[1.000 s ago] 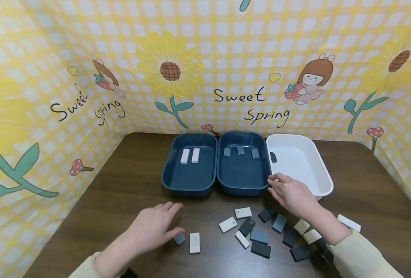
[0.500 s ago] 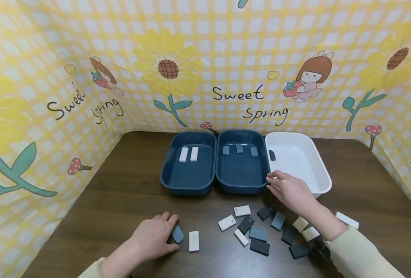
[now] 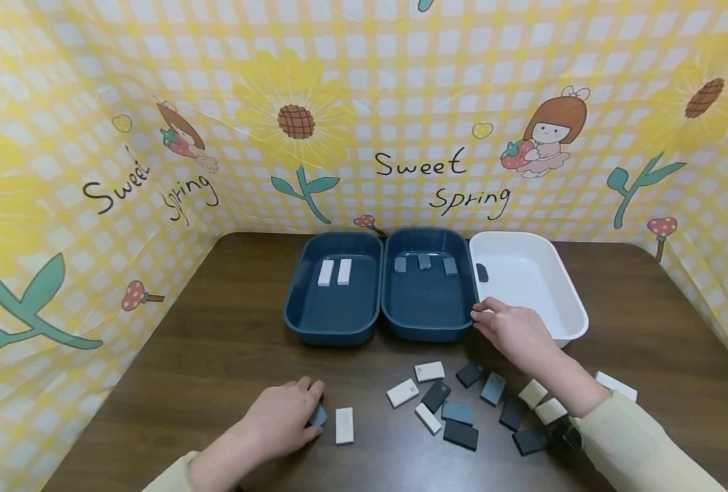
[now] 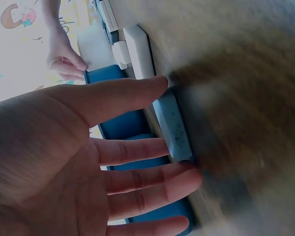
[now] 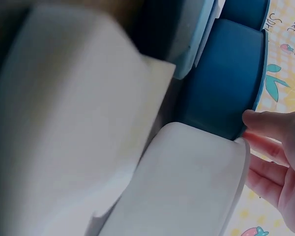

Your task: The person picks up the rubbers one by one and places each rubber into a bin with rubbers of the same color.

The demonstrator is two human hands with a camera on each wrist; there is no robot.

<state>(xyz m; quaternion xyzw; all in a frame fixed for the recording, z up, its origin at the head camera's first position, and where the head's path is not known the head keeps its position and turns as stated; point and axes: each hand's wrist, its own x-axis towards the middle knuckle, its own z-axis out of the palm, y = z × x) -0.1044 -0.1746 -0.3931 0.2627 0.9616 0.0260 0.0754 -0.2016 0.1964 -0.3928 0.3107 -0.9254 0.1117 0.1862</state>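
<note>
In the head view, my left hand (image 3: 286,415) is low over the table, its thumb and fingertips around a small blue block (image 3: 318,415). The left wrist view has the thumb at one end of this block (image 4: 173,125) and fingertips at the other. A white block (image 3: 344,426) lies just right of that hand. My right hand (image 3: 516,331) rests with fingertips at the rims where the middle blue tray (image 3: 428,331) meets the white tray (image 3: 560,294). From the right wrist, the thumb (image 5: 263,123) touches the blue rim, the fingers relaxed beside it.
Another blue tray (image 3: 333,335) at the left holds two white blocks (image 3: 344,272). Several small blue-grey blocks (image 3: 424,262) are in the middle tray, one dark block (image 3: 482,273) in the white tray. Mixed blocks (image 3: 460,434) lie scattered in front. A patterned cloth (image 3: 364,102) surrounds the table.
My left hand has come down and right onto the blue block, its fingers closing in around it. The right hand stays at the tray rims.
</note>
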